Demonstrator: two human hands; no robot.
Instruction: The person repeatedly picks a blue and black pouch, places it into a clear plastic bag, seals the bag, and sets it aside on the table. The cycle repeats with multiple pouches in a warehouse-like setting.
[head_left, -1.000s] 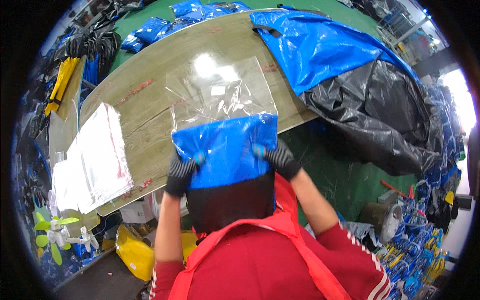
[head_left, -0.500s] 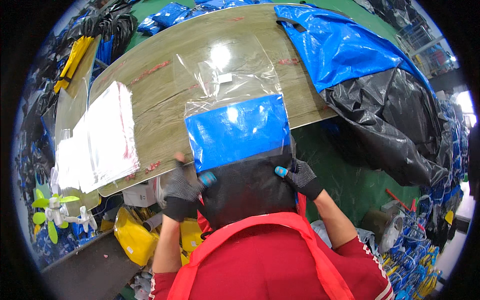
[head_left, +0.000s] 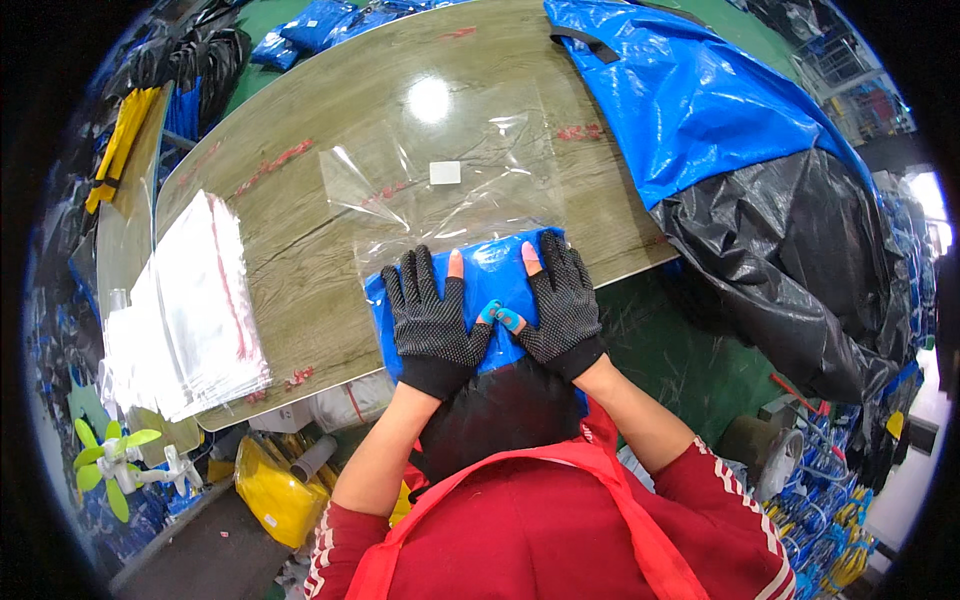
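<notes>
L fingers [head_left: 427, 282] & R fingers [head_left: 557, 275] spread, flat on blue/blk bundle [head_left: 492, 265].

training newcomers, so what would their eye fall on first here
Probably the black-gloved left hand and right hand, flat on a folded blue-and-black bundle at the near edge of the table. Next, the big blue-and-black sheet draped over its right end, then the white stack at its left.

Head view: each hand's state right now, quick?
Left hand: open, gloved, laid palm down on the blue folded material.
Right hand: open, gloved, palm down on the same material.
</notes>
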